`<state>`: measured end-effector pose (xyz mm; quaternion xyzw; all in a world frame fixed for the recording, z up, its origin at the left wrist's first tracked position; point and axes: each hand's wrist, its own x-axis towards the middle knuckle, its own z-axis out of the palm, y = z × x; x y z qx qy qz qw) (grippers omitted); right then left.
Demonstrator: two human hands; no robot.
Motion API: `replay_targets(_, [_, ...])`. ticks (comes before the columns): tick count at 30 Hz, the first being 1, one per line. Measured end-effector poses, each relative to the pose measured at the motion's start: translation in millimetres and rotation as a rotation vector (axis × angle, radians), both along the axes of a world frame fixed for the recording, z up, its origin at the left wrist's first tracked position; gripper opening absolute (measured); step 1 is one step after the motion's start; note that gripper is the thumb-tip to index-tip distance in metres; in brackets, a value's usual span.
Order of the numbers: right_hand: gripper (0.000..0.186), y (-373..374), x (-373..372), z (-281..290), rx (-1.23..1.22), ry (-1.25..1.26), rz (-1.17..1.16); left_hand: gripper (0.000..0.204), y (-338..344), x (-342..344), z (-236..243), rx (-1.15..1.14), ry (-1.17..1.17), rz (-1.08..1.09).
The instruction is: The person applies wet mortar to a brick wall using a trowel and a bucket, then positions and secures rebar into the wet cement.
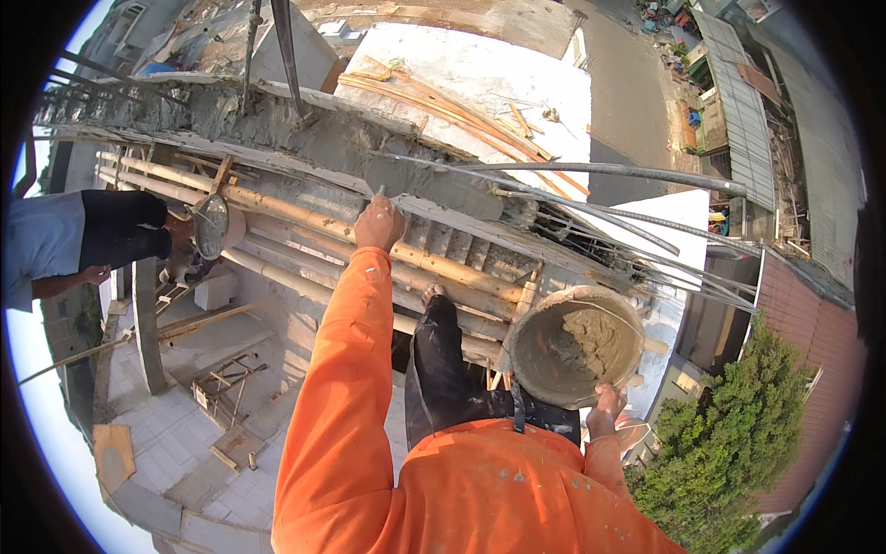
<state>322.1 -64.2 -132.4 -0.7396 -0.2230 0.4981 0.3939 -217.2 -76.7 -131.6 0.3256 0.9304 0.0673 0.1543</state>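
My left hand (pixel 379 223) is stretched forward, closed around the handle of a trowel (pixel 381 191). Its blade lies against wet grey concrete (pixel 406 177) on top of a long beam and is hard to tell from it. By my right side, a round bucket (pixel 528 355) is tilted so that its mouth faces me. Inside it, a lump of wet mortar (pixel 591 340) clings to one side. My right hand (pixel 606 406) grips the bucket's near rim.
Bamboo poles (pixel 277 214) run under my feet, with a tiled floor (pixel 249 480) far below. Steel bars (pixel 618 171) stick out to the right. At left, a co-worker (pixel 92 235) is beside another bucket (pixel 211 226). Upright bars (pixel 288 60) rise from the beam. A tree (pixel 729 434) stands lower right.
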Motion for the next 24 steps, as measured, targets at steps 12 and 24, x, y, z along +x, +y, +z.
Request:
replay_targets(12, [0.054, 5, -3, 6, -0.032, 0.086, 0.054, 0.024, -12, 27, -23, 0.133, -0.020, 0.140])
replay_targets(24, [0.067, 31, -7, -2, -0.080, 0.147, 0.214, 0.019, -83, 250, 35, -0.151, -0.219, -0.619])
